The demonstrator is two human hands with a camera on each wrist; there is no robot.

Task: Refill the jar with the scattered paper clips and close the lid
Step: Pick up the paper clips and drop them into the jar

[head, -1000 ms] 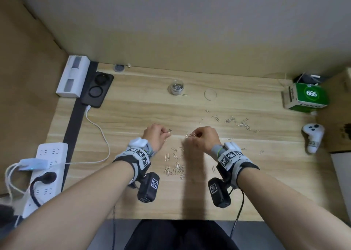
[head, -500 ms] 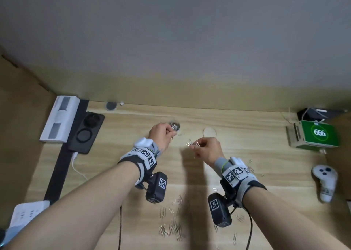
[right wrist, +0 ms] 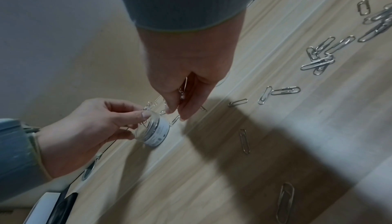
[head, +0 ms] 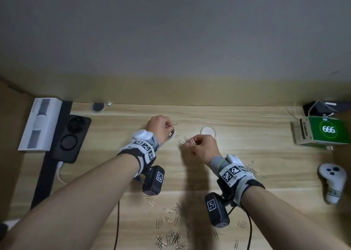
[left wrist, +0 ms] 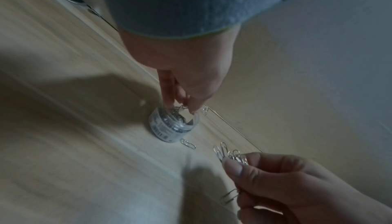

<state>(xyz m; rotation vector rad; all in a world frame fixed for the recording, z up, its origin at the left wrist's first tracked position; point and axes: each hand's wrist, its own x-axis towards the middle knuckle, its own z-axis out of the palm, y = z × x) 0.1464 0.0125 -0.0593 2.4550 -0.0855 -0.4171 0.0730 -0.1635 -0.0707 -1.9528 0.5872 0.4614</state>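
Note:
A small clear jar (left wrist: 171,127) stands open on the wooden desk, partly filled with paper clips. My left hand (head: 168,127) hovers right over its mouth and pinches a few paper clips (head: 174,125), fingertips at the rim. Just right of the jar, my right hand (head: 187,144) pinches a bunch of paper clips (left wrist: 230,154) above the desk. The round clear lid (head: 208,131) lies flat behind the right hand. One loose clip (left wrist: 187,143) lies beside the jar. Several scattered clips (head: 171,230) lie near me, more (right wrist: 318,59) to the right.
A white box (head: 40,123) and a black charger pad (head: 71,137) sit at the far left, with a white cable. A green carton (head: 322,131) and a white controller (head: 332,181) are on the right. The wall runs close behind the jar.
Both hands have moved from the near pile of clips out to the jar at the far side, each carrying clips. The left hand now sits over the jar's mouth.

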